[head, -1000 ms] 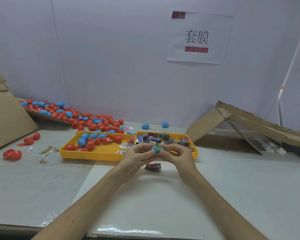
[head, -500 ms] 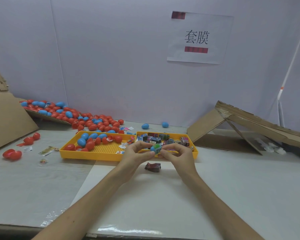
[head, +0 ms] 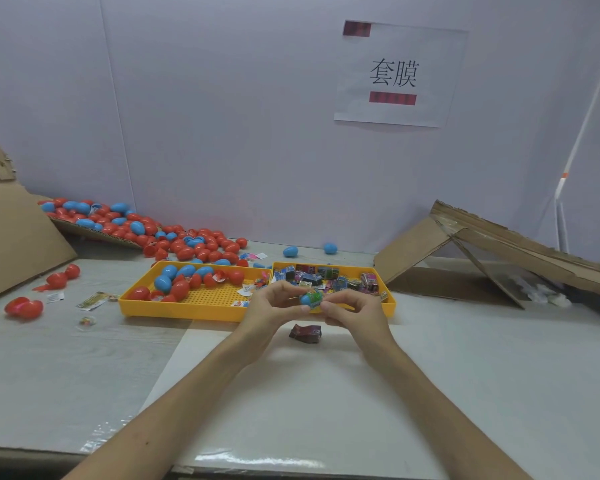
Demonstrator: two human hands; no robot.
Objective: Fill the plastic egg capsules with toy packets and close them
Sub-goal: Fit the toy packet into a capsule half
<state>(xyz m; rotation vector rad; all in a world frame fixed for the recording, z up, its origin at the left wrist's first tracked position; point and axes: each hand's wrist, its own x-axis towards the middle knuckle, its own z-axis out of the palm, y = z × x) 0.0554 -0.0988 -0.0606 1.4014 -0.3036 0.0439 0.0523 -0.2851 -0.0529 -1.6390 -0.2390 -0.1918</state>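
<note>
Both hands meet just in front of the near rim of the yellow trays, held above the table. The left hand (head: 274,306) pinches a blue egg (head: 306,299) between thumb and curled fingers. The right hand (head: 352,313) pinches the same egg from the other side, fingers curled tight, where a green packet (head: 315,296) shows at the egg's open end. I cannot tell how far in the packet sits.

Just beneath the hands a dark packet (head: 305,333) lies on the white sheet (head: 309,393), which runs to the table's near edge between the forearms. The left tray (head: 194,308) holds red and blue eggs at its far left end. The right tray (head: 391,301), touching it side by side, holds packets.

Behind the trays, a heap of eggs (head: 173,237) spills toward the wall, and two loose blue eggs (head: 290,251) lie near it. Folded cardboard (head: 499,244) hems in the right side, and a cardboard slab (head: 14,237) the left.
</note>
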